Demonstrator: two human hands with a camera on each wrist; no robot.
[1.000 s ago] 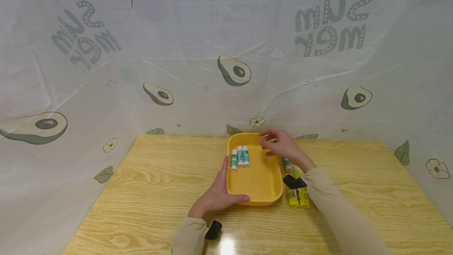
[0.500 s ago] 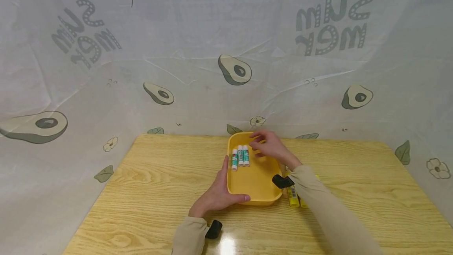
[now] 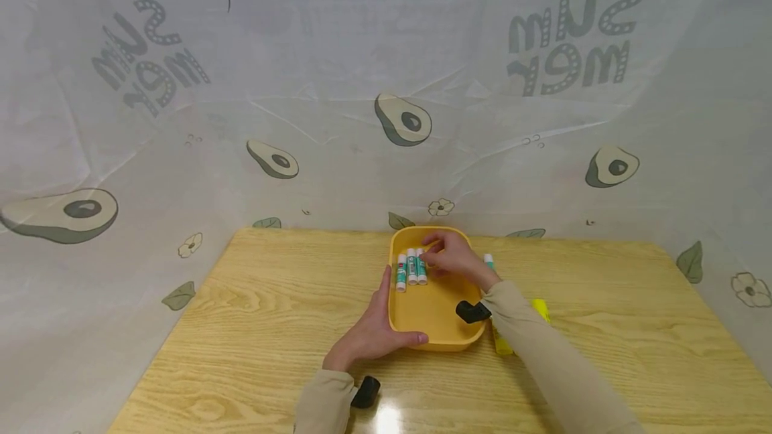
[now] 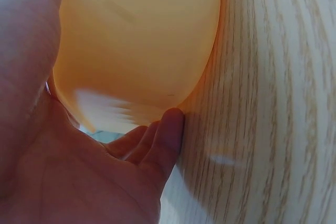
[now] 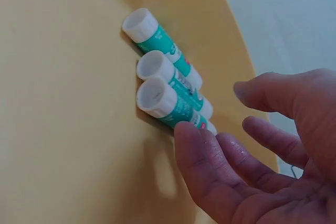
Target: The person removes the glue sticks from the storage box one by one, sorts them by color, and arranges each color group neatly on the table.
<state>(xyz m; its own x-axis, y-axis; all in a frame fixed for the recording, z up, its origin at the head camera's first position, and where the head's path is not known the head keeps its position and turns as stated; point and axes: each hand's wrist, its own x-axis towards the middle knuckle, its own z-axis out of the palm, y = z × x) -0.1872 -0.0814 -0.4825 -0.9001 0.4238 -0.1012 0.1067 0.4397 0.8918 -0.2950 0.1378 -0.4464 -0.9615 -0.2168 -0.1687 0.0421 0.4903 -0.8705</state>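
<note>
Three white-and-teal glue sticks (image 3: 412,266) lie side by side in the left part of a yellow plastic tray (image 3: 434,327). My left hand (image 3: 374,330) holds the tray's near left corner, thumb along the front wall and fingers along the left side. Inside the tray, my right hand (image 3: 452,256) hovers with thumb and fingers apart and nothing between them. In the right wrist view, one fingertip (image 5: 188,132) is at the end of the nearest glue stick (image 5: 157,98); whether it touches cannot be told.
Beyond the tray's right side lies another teal glue stick (image 3: 488,260), partly hidden by the right arm. Yellow tubes (image 3: 502,343) lie nearer, also partly covered by the sleeve. A printed curtain (image 3: 338,153) hangs behind the wooden table (image 3: 271,300).
My right hand has moved left across the tray to the glue sticks, and its forearm now covers more of the yellow tubes. The left hand and tray have stayed put.
</note>
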